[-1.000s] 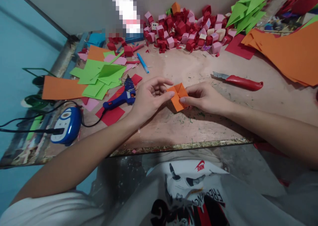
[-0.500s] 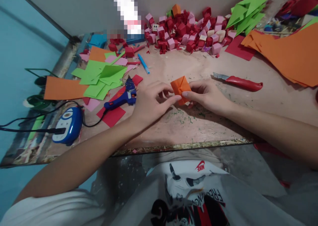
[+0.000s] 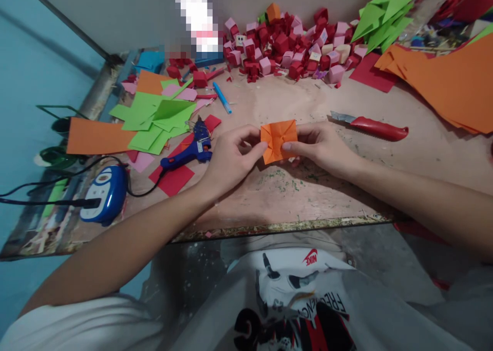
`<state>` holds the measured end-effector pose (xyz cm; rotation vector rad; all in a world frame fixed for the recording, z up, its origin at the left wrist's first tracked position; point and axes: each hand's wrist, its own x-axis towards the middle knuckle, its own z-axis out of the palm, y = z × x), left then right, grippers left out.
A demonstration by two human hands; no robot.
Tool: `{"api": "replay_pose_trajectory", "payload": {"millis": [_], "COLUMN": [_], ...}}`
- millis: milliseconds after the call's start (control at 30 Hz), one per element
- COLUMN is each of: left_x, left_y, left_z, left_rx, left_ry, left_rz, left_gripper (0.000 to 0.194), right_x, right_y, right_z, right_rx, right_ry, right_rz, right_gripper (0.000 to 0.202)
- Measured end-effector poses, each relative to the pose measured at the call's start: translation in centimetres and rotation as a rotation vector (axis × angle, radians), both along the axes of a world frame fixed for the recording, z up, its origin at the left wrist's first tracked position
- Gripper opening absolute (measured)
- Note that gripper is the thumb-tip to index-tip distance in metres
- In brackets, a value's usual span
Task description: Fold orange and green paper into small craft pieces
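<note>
A small folded orange paper (image 3: 278, 137) with creases across its face is held just above the table's middle. My left hand (image 3: 236, 158) pinches its left edge between thumb and fingers. On the opposite edge, my right hand (image 3: 321, 148) grips it with the thumb lying on top and the fingers behind, partly hidden. A blue glue gun (image 3: 188, 153) lies left of my left hand on red paper strips (image 3: 175, 179). Right of my right hand rests a red-handled cutter knife (image 3: 375, 127) with its blade out.
Many red and pink paper cubes (image 3: 283, 45) are heaped along the back. Green sheets (image 3: 150, 122) lie at the left near a blue marker (image 3: 222, 98); orange sheets (image 3: 447, 84) lie at the right. A blue power socket (image 3: 106, 194) with cables sits near the table's front left edge.
The orange paper has been spread wider and flatter, its top flap now opened out. My left hand has shifted its pinch onto the left edge; the right hand stays nearly still.
</note>
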<state>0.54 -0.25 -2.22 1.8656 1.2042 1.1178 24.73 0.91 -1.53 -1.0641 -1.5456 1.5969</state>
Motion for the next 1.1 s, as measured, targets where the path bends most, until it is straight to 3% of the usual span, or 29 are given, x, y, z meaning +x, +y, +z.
{"api": "replay_pose_trajectory", "payload": {"millis": [300,600,800,1100], "left_x": [0.03,0.07,0.09,0.1], "left_y": [0.2,0.25,0.02,0.05], "left_z": [0.0,0.13,0.32,0.02], "left_rx": [-0.2,-0.207,-0.269,-0.271], "left_ry": [-0.251,-0.249,-0.182,-0.222], "left_rz": [-0.049,-0.084,-0.103,-0.127], "left_gripper": [0.02,0.022,0.037,0.033], "right_x": [0.12,0.22,0.11,0.18], "right_y": [-0.01,-0.03,0.01,0.14], "right_z": [0.25,0.04,0.11,0.02], "right_rx": [-0.073,-0.026,0.019,0.022], "right_ry": [0.056,0.042,-0.015,-0.037], "right_rz": [-0.028,-0.003,0.021,-0.001], "right_gripper": [0.022,0.026,0.021,0.02]}}
